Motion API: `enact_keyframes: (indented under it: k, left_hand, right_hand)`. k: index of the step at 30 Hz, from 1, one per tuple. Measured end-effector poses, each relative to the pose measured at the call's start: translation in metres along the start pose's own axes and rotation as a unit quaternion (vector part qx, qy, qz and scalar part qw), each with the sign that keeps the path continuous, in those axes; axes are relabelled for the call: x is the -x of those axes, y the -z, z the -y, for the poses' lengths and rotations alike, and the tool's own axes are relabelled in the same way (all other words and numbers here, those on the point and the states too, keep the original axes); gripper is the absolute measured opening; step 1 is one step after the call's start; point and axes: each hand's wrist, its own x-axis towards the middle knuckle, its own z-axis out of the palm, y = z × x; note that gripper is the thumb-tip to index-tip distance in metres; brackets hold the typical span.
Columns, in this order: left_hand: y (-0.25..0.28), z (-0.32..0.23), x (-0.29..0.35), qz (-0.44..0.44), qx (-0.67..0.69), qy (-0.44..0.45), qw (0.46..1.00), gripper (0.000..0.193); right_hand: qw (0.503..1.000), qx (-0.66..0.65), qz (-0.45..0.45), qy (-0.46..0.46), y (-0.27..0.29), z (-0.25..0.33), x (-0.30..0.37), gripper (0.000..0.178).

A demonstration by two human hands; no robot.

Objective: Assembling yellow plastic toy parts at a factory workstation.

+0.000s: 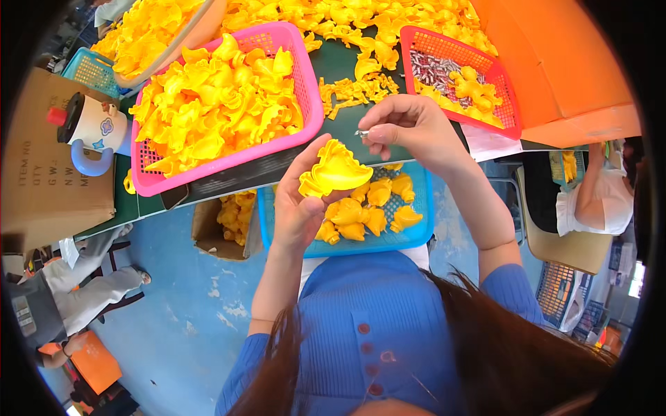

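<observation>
My left hand is closed around a yellow moulded plastic piece, a curved shell shape with a frilled edge. To the right of it and a little higher, my right hand pinches a small silvery metal piece between thumb and fingertips. The two held pieces are apart. Beneath my hands a blue basket rests on my lap, with several rounded yellow pieces in it. My left hand hides part of that basket.
A pink basket heaped with yellow pieces stands on the green table. A red basket at right holds small metal parts and yellow pieces. A cup stands at left. An open carton is on the floor. Other people sit nearby.
</observation>
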Motion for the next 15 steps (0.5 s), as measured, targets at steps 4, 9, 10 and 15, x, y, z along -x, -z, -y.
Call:
enact_keyframes:
  k: [4,9,10,15]
  left_hand:
    - [-0.0032,-0.0004,-0.0026,0.006,0.011,-0.008,1.0,0.085]
    - [-0.0051,0.0012,-0.0054,0.016,0.0,0.0,1.0,0.084]
    - [-0.006,0.0016,-0.0049,0.012,-0.003,0.001,1.0,0.083]
    - [-0.0067,0.0056,-0.0053,0.009,-0.005,0.005,1.0,0.081]
  right_hand:
    - [1.0,-0.016,-0.001,-0.013,-0.008,0.0033,-0.0002,0.014]
    - [0.998,0.019,-0.015,-0.052,-0.0105,0.0101,-0.0001,0.014]
    - [0.997,0.04,-0.022,-0.06,-0.0103,0.0105,0.0004,0.015]
    - [0.996,0.055,-0.009,-0.071,-0.0033,0.0096,0.0014,0.016]
